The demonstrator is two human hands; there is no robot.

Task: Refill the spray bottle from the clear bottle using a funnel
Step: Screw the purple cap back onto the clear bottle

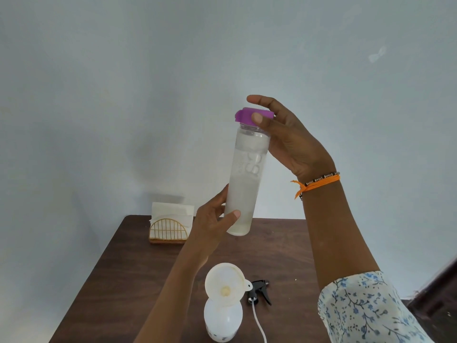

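Note:
I hold a tall clear bottle (244,179) of water upright in the air above the table. My left hand (215,219) grips its lower part, thumb across the front. My right hand (282,134) pinches the purple cap (243,116) on top, thumb in front and fingers over it. Below, near the table's front edge, the white spray bottle (222,323) stands with a cream funnel (225,283) seated in its neck. Its black trigger head (259,292) with a white tube lies on the table just to the right.
A gold wire napkin holder (169,227) with white napkins stands at the back left of the dark wooden table (128,280). A pale wall rises behind. A dark piece of furniture (437,300) shows at the lower right edge.

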